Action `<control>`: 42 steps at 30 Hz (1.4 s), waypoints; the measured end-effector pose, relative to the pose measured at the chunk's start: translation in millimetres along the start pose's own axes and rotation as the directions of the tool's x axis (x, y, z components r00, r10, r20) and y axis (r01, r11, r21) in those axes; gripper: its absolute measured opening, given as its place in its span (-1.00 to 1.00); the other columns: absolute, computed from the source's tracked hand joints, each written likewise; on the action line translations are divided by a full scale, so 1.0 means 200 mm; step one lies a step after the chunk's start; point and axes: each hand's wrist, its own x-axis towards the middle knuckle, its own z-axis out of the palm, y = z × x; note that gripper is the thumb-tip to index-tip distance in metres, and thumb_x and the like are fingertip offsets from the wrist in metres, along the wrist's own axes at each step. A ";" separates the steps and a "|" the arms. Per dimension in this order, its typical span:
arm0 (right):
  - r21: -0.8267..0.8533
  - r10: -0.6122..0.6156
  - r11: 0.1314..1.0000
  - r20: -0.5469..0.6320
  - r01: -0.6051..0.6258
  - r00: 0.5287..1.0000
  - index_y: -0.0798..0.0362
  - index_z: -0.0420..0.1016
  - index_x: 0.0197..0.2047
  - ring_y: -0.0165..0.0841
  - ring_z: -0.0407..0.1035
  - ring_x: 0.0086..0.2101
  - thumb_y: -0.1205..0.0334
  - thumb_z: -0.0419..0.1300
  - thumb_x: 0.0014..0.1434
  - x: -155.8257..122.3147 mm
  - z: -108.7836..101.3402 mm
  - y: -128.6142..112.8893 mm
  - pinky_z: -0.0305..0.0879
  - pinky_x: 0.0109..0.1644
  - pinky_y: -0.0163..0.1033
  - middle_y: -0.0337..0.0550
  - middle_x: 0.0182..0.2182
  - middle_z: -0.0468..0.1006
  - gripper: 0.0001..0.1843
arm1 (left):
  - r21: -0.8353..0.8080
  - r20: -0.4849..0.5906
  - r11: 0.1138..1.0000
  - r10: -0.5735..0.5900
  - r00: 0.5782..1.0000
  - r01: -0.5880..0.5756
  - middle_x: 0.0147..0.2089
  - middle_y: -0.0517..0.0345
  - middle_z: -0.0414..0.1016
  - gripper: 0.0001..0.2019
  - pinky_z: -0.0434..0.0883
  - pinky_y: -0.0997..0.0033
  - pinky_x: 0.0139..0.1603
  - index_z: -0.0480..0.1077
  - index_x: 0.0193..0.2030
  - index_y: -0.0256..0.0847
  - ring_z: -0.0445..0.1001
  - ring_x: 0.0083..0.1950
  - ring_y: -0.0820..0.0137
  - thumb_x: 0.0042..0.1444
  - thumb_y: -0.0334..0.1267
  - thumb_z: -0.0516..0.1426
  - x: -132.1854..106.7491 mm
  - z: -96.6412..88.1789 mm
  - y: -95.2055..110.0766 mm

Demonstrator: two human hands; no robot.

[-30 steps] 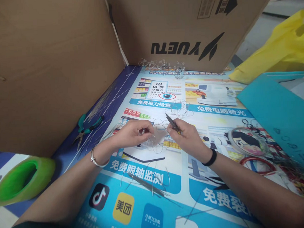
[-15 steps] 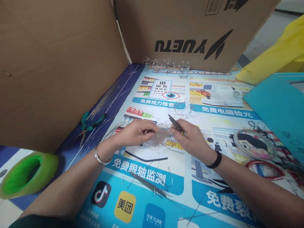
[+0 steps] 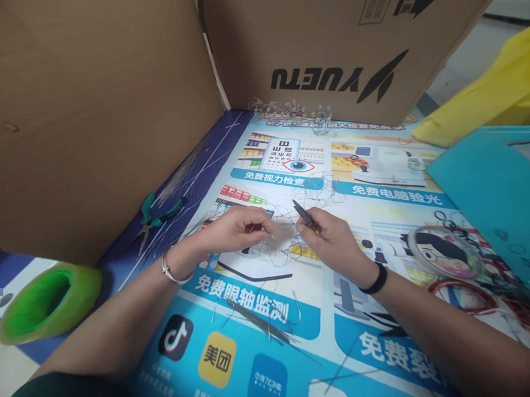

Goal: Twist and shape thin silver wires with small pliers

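My left hand [image 3: 246,228] is closed in a pinch on thin metal wire, and a short end of it pokes out below the fingertips. Fingers wrapped round a small pair of dark-jawed pliers [image 3: 305,213], my right hand [image 3: 329,234] holds the jaws pointing up and away to the left. Between and below the two hands lies a loose tangle of bent wire loops [image 3: 281,254]. More looped wire [image 3: 319,188] lies just beyond the pliers. How the pinched wire joins the loops is too fine to make out.
Teal-handled pliers [image 3: 147,223] lie at left beside straight wires [image 3: 177,178]. A tape roll [image 3: 51,304] stands near left. Cut wires [image 3: 260,320] lie in front, wire pieces [image 3: 288,109] at the back. Cardboard [image 3: 329,40] walls the far side; wire coils [image 3: 462,293] lie right.
My left hand has drawn slightly left, widening the gap to my right hand. The right hand and its pliers stay almost where they were.
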 end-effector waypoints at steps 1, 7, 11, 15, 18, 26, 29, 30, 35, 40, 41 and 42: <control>-0.003 0.001 1.000 0.001 -0.001 1.000 0.02 0.31 -0.42 -0.39 0.28 -0.50 0.24 0.04 0.09 0.00 0.00 0.00 0.16 -0.41 -0.30 -0.24 -0.53 0.40 -0.91 | 0.003 -0.001 1.000 0.000 1.000 0.000 -0.36 0.14 0.47 -0.90 0.32 0.49 -0.33 0.42 -0.29 -0.25 0.39 -0.35 0.49 0.12 -0.39 0.08 0.00 0.00 0.00; -0.006 0.000 1.000 0.009 0.000 1.000 0.02 0.31 -0.41 -0.39 0.29 -0.49 0.24 0.05 0.10 0.00 0.00 0.00 0.16 -0.41 -0.30 -0.25 -0.53 0.40 -0.92 | 0.049 -0.048 0.997 -0.057 0.997 0.059 -0.37 0.15 0.49 -0.90 0.31 0.52 -0.39 0.43 -0.26 -0.26 0.38 -0.39 0.51 0.11 -0.39 0.09 0.00 0.01 0.01; -0.006 -0.012 1.000 0.004 0.012 1.000 0.02 0.31 -0.40 -0.38 0.31 -0.48 0.24 0.05 0.10 -0.01 0.00 0.01 0.17 -0.40 -0.30 -0.24 -0.52 0.41 -0.93 | 0.036 -0.061 0.999 -0.038 0.997 0.041 -0.32 0.12 0.52 -0.84 0.33 0.52 -0.39 0.45 -0.17 -0.26 0.41 -0.38 0.50 0.11 -0.38 0.10 0.00 0.01 0.00; -0.004 -0.016 1.000 -0.001 0.016 1.000 0.02 0.31 -0.40 -0.39 0.31 -0.48 0.24 0.05 0.10 0.00 0.00 0.01 0.17 -0.41 -0.31 -0.24 -0.52 0.41 -0.93 | 0.021 -0.062 1.000 -0.017 0.998 0.018 -0.29 0.12 0.53 -0.82 0.36 0.52 -0.36 0.45 -0.15 -0.23 0.43 -0.35 0.50 0.11 -0.41 0.10 0.00 0.01 -0.01; -0.004 -0.019 1.000 -0.001 0.019 1.000 0.02 0.32 -0.39 -0.38 0.31 -0.48 0.25 0.05 0.09 0.00 0.01 0.01 0.17 -0.41 -0.30 -0.24 -0.51 0.41 -0.92 | -0.002 -0.044 1.000 0.011 0.999 -0.011 -0.27 0.12 0.52 -0.81 0.37 0.53 -0.31 0.45 -0.15 -0.24 0.44 -0.31 0.50 0.11 -0.44 0.09 0.00 0.00 -0.02; -0.030 -0.019 0.999 -0.004 0.019 1.000 0.03 0.30 -0.42 -0.40 0.28 -0.49 0.22 0.07 0.11 0.00 0.01 0.02 0.15 -0.42 -0.31 -0.25 -0.53 0.39 -0.90 | -0.045 0.024 0.998 0.049 0.999 -0.048 -0.30 0.12 0.49 -0.82 0.37 0.48 -0.27 0.48 -0.19 -0.19 0.43 -0.31 0.49 0.17 -0.41 0.06 0.00 -0.01 -0.03; -0.034 -0.018 0.999 -0.008 0.018 1.000 0.03 0.30 -0.42 -0.40 0.28 -0.49 0.22 0.07 0.11 0.00 0.01 0.02 0.14 -0.42 -0.31 -0.25 -0.53 0.39 -0.90 | -0.071 0.043 0.996 0.052 0.998 -0.049 -0.30 0.10 0.49 -0.82 0.37 0.47 -0.27 0.48 -0.21 -0.20 0.44 -0.31 0.48 0.16 -0.42 0.06 -0.01 -0.02 -0.03; -0.035 -0.017 0.999 -0.009 0.016 1.000 0.03 0.29 -0.42 -0.40 0.27 -0.49 0.22 0.07 0.11 0.00 0.01 0.02 0.13 -0.42 -0.31 -0.25 -0.53 0.39 -0.90 | -0.074 0.052 0.996 0.052 0.997 -0.048 -0.30 0.10 0.50 -0.82 0.37 0.46 -0.27 0.48 -0.21 -0.21 0.44 -0.31 0.48 0.16 -0.42 0.06 -0.01 -0.02 -0.03; -0.027 -0.017 0.999 -0.006 0.016 1.000 0.03 0.28 -0.43 -0.41 0.27 -0.50 0.23 0.07 0.11 0.00 0.01 0.01 0.13 -0.43 -0.32 -0.26 -0.54 0.37 -0.90 | -0.088 0.082 0.994 0.065 0.994 -0.058 -0.28 0.09 0.51 -0.83 0.38 0.46 -0.23 0.48 -0.23 -0.21 0.46 -0.26 0.46 0.16 -0.43 0.06 0.00 -0.03 -0.04; -0.026 -0.010 1.000 -0.002 0.010 1.000 0.03 0.29 -0.44 -0.42 0.27 -0.50 0.24 0.07 0.10 0.00 0.01 0.00 0.14 -0.43 -0.33 -0.27 -0.54 0.37 -0.90 | -0.085 0.082 0.992 0.101 0.992 -0.094 -0.21 0.04 0.48 -0.87 0.38 0.46 -0.16 0.46 -0.28 -0.25 0.46 -0.20 0.45 0.14 -0.45 0.08 -0.01 -0.03 -0.04; -0.024 -0.011 1.000 -0.001 0.011 1.000 0.03 0.30 -0.43 -0.41 0.27 -0.50 0.24 0.06 0.10 0.00 0.01 0.00 0.14 -0.42 -0.33 -0.27 -0.54 0.37 -0.90 | -0.081 0.082 0.993 0.098 0.992 -0.091 -0.20 0.04 0.48 -0.88 0.38 0.46 -0.17 0.45 -0.29 -0.26 0.45 -0.20 0.45 0.14 -0.45 0.08 -0.01 -0.03 -0.04; -0.023 -0.013 1.000 -0.002 0.013 1.000 0.04 0.31 -0.43 -0.41 0.27 -0.50 0.24 0.07 0.10 0.00 0.01 0.01 0.14 -0.42 -0.33 -0.27 -0.54 0.37 -0.90 | -0.078 0.082 0.993 0.091 0.992 -0.085 -0.20 0.04 0.47 -0.89 0.37 0.48 -0.19 0.44 -0.29 -0.26 0.45 -0.21 0.46 0.13 -0.45 0.08 -0.01 -0.03 -0.04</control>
